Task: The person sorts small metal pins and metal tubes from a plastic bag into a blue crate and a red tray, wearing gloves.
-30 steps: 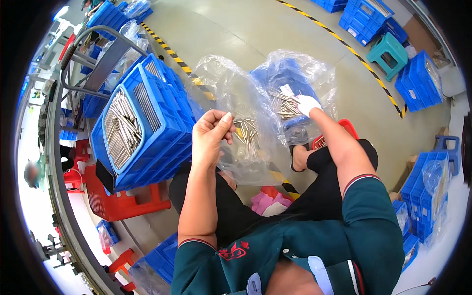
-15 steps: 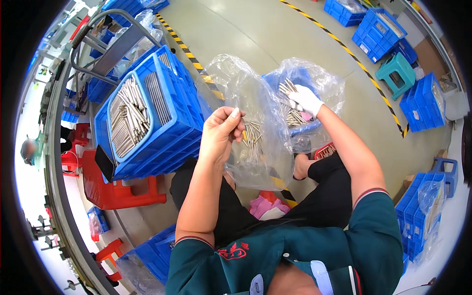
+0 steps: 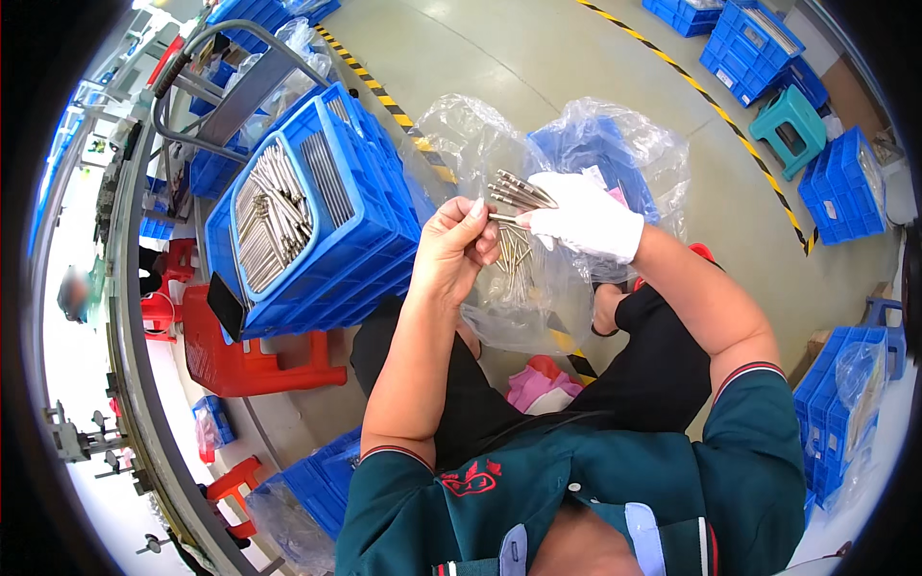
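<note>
My right hand (image 3: 588,219), in a white glove, is closed round a bundle of slim metal rods (image 3: 519,190) with grooved ends. The bundle points left and fans out a little. My bare left hand (image 3: 457,242) meets it from the left, with thumb and fingers pinching the end of a single rod (image 3: 500,218) that reaches across to the gloved fingers. Below the hands, more loose rods (image 3: 515,257) lie in a clear plastic bag (image 3: 459,115). Behind the glove stands a blue bin (image 3: 629,158) lined with clear plastic.
To the left, stacked blue crates (image 3: 379,226) carry a blue tray (image 3: 300,240) heaped with rods. A red stool (image 3: 216,360) is beside the stack, near a hand trolley (image 3: 230,106). Further crates (image 3: 749,53) and a green stool (image 3: 789,130) stand on the right.
My right hand has come left out of the lined bin with the bundle and now meets my left hand. The left fingers now pinch a rod. The whole view has shifted slightly.
</note>
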Motion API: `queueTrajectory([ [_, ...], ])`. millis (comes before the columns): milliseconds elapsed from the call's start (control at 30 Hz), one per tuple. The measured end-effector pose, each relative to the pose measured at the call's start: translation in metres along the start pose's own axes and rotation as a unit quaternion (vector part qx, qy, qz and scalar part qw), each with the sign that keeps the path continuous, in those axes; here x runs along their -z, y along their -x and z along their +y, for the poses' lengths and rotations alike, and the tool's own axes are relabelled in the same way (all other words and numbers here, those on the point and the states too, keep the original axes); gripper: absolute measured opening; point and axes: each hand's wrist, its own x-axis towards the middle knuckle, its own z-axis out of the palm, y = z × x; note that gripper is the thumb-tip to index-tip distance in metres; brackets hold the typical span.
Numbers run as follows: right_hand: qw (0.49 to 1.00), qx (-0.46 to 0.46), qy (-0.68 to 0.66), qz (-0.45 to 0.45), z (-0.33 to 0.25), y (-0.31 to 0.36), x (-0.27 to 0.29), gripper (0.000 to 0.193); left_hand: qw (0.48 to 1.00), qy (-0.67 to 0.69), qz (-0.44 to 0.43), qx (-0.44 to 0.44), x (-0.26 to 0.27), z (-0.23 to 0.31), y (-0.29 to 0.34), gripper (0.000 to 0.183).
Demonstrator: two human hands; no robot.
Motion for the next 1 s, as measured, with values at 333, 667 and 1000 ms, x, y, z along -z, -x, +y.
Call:
queueTrajectory([
  [333, 0.996, 0.038, 0.086, -0.002, 0.005, -0.001, -0.003, 0.020, 0.987, -0.152, 0.019, -0.045, -0.006, 0.005, 0.007, 0.009],
  [667, 0.997, 0.009, -0.066, -0.040, 0.013, 0.001, 0.010, 0.016, 0.965, -0.194, 0.118, -0.134, 0.006, 0.021, 0.008, 0.011],
  [1000, 0.960, -0.057, -0.259, -0.083, 0.026, -0.003, 0.004, 0.014, 0.991, -0.117, 0.038, -0.055, -0.007, 0.006, 0.007, 0.013],
])
